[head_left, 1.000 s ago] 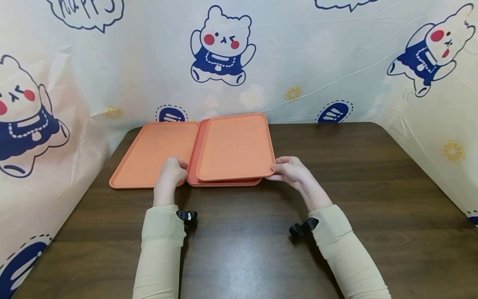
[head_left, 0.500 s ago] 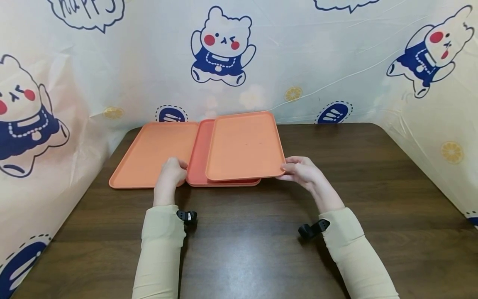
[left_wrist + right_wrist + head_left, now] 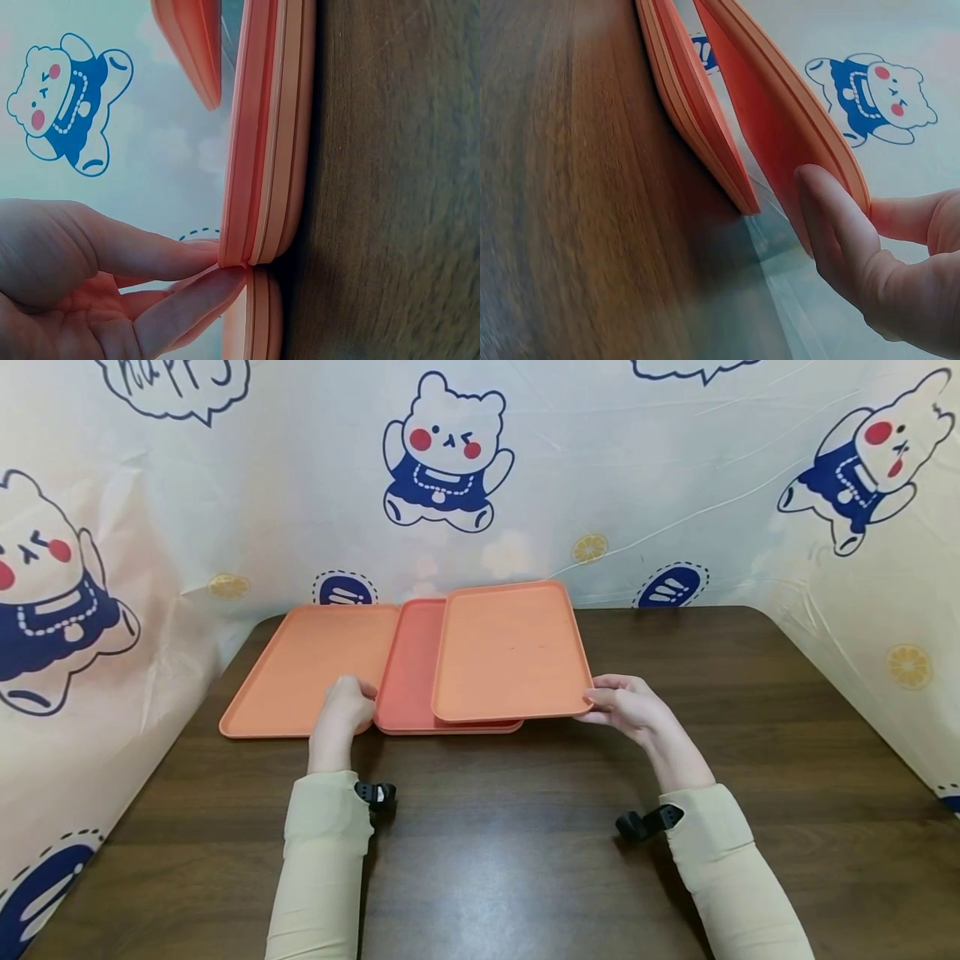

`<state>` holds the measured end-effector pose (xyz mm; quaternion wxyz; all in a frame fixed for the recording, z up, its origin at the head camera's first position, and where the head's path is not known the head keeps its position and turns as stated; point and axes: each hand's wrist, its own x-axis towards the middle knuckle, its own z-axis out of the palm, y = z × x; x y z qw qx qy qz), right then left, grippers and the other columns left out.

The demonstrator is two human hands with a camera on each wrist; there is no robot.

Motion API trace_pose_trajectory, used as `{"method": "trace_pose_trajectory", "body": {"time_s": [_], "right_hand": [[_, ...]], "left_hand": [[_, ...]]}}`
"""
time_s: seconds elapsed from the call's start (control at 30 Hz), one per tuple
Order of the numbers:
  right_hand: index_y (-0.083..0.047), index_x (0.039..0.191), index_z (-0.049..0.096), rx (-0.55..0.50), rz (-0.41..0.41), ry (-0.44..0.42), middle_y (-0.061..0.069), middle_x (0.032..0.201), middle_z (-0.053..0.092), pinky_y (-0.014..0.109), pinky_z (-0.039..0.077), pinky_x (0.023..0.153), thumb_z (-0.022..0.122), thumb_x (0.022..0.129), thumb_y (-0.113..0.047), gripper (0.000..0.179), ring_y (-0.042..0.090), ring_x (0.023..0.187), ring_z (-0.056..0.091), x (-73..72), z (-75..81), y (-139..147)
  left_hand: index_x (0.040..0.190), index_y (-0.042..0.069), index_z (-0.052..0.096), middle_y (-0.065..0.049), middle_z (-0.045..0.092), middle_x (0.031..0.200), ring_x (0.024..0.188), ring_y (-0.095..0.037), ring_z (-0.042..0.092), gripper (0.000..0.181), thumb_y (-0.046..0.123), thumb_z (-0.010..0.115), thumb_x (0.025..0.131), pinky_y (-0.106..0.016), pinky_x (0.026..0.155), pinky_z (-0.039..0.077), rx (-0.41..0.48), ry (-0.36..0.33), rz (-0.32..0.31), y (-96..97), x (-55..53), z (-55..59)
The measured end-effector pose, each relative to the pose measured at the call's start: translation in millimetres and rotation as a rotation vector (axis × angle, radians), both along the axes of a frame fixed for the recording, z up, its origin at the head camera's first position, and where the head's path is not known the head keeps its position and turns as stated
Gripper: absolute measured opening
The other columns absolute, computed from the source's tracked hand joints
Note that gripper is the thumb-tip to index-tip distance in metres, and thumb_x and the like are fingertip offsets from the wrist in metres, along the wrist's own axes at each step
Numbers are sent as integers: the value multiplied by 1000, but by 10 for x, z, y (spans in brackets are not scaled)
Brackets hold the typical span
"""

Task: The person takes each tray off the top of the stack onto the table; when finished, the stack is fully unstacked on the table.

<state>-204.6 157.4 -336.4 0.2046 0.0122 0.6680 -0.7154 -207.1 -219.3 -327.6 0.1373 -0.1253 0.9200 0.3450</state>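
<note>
My right hand grips the near right corner of an orange tray, its thumb and fingers on opposite faces. That tray is tilted, its right side raised over the stack beneath. A coral-red tray lies under it, on top of another orange tray whose rim shows in the left wrist view. My left hand pinches the near left corner of the coral-red tray between thumb and finger. Beside the stack, a separate orange tray lies flat on the left, partly hidden by the left hand.
Dark wood table lies under everything, its rounded back edge close behind the trays. A pale curtain with printed bears hangs around the back and sides. Each wrist carries a small black camera, such as the right camera.
My right hand has drawn the upper orange tray to the right, uncovering more of the coral-red tray. My left hand, the stack and the left tray have stayed in place.
</note>
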Motion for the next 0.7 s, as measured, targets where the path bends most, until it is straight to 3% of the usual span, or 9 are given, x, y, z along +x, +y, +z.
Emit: {"method": "trace_pose_trajectory", "body": {"time_s": [0.47,0.7], "right_hand": [[17,127,33,-42,-2,21,3,93,61,27,56,74,44,93,4,38,11,84,64,22,21,191],[18,126,32,-47,6,39,2,92,62,26,56,74,44,93,4,37,11,84,64,42,26,276]], "left_hand": [[131,-5,49,-25,49,130,103,-31,49,43,-2,44,89,-26,68,47,-4,-6,-2,17,3,6],[131,-6,49,-25,48,130,103,-32,49,42,-2,45,89,-31,76,50,9,-5,1,23,15,0]]}}
